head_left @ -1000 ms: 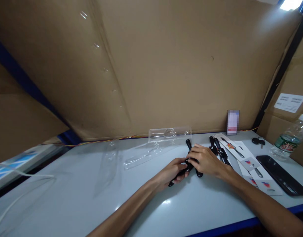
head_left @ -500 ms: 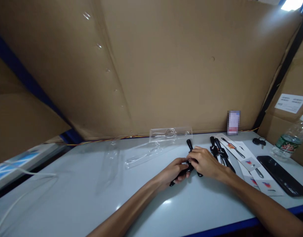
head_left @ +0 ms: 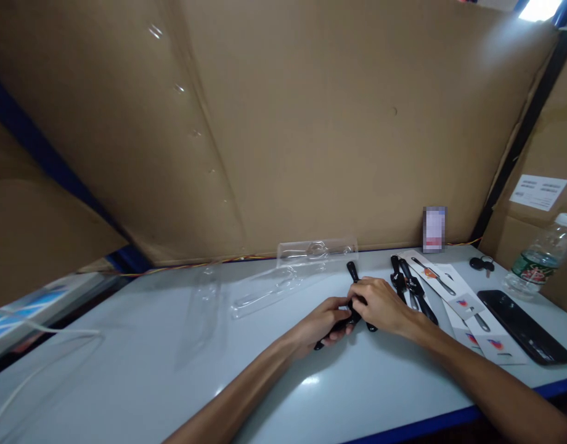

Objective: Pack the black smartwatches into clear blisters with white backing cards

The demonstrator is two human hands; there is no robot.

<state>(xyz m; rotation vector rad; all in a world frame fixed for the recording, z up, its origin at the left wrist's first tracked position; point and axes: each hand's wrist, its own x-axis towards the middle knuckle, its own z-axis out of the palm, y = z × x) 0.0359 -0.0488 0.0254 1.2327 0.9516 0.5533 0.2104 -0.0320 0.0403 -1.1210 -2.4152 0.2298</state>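
"Where was the slim, glossy black tool point(head_left: 343, 323)?"

"Between the person's two bare hands, just over the smooth, pale grey tabletop point(head_left: 163, 382). It slanted, with its lower end poking out past the left hand point(head_left: 328, 319)."

"Was that hand clamped on it?"

"Yes, the fingers curled under and the thumb lay along the top."

"And the right hand point(head_left: 380, 303)?"

"Its bent fingers came together at the tool's upper end. I couldn't tell whether they gripped it, because the knuckles hid the contact."

"Did anything show around that hand?"

"A rounded black handle point(head_left: 352, 270) stuck out beyond its fingers, and a blunt black tip point(head_left: 372, 327) showed below them. Whether those two were one piece was hidden."

"What lay just to the right?"

"A cluster of black-handled tools point(head_left: 415, 288), partly over white printed cards point(head_left: 461, 293) that overlapped in a fan. Beside the cards sat a long, shiny black case point(head_left: 526, 327), and farther back a small bunch of dark keys point(head_left: 482, 264) near a clear plastic bottle with a green label point(head_left: 534, 266)."

"And on the left?"

"Clear, moulded plastic shells point(head_left: 283, 287), one leaning against the brown cardboard wall point(head_left: 283, 135)."
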